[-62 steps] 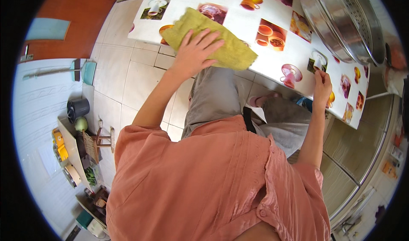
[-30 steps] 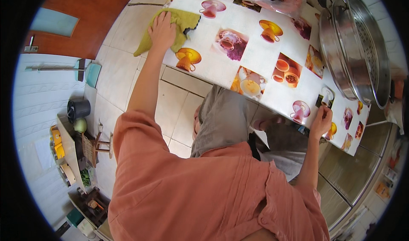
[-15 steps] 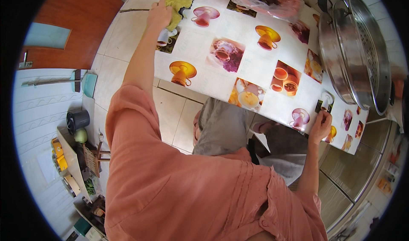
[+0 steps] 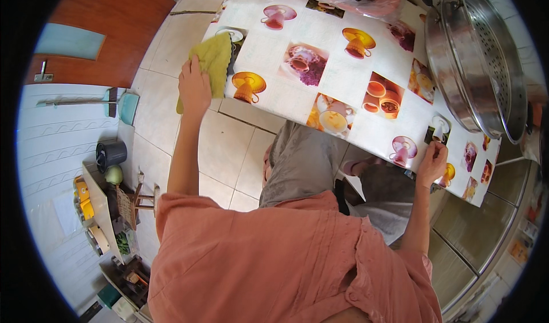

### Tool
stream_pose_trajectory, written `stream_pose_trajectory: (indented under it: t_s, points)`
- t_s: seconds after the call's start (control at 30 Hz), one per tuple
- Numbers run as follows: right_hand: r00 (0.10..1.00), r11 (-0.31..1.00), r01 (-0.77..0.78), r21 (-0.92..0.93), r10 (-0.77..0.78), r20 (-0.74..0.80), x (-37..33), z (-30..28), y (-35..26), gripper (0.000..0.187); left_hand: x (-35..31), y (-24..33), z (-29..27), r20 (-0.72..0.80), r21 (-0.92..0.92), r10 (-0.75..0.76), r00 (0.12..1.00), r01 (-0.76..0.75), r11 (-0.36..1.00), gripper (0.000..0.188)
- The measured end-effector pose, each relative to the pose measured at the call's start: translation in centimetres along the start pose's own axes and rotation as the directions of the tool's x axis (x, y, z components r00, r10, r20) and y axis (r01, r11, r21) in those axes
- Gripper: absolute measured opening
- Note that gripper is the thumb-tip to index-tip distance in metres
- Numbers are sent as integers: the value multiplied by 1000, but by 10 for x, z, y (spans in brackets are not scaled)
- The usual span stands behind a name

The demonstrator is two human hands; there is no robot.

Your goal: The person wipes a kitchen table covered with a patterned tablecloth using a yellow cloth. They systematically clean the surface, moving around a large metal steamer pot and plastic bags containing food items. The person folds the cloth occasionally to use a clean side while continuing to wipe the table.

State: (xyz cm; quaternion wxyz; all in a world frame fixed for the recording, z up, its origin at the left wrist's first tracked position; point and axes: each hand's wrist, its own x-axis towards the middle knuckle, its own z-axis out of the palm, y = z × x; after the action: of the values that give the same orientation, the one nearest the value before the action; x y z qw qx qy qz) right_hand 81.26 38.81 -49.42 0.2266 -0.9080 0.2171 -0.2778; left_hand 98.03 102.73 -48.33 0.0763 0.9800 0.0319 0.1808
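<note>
My left hand point(image 4: 195, 87) is closed on a yellow-green cleaning cloth point(image 4: 214, 59). The cloth drapes over the left edge of the table, part of it lying on the top and part hanging past the edge. Printed cups and saucers cover the white tablecloth point(image 4: 260, 54). At the table's near right edge, my right hand point(image 4: 433, 164) has its fingers curled over the tablecloth's border and pressed together. Its thumb is mostly hidden.
Stacked metal steamer pots point(image 4: 457, 71) stand at the table's right. A pink plastic-lined basin point(image 4: 389, 0) of dark round items sits at the far side. A brown door point(image 4: 108, 14) and a dustpan point(image 4: 128, 108) are left. A wooden chair point(image 4: 137, 200) stands lower left.
My left hand has come back toward me with the cloth, from the far left corner to the near left edge. The cloth is now spread wider. My right hand stays about where it was.
</note>
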Motion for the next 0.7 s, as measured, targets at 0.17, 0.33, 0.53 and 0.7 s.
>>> stream_pose_trajectory:
  t_s: [0.17,0.33,0.53,0.7]
  points:
    - [999,1000,-26,-3,26,27,-1,-1,-3,16,-24,38,-5,-4,-94,127,992,-127,988,49]
    - [1000,1000,10,-22,-9,29,1,-3,-8,15,20,72,18,55,-111,158,986,-151,982,50]
    - [999,1000,12,13,-13,40,-1,-4,-6,14,111,121,65,83,-119,223,971,-213,970,46]
    - [999,1000,20,11,-21,28,0,-2,-7,14,159,136,91,80,-109,189,979,-180,978,49]
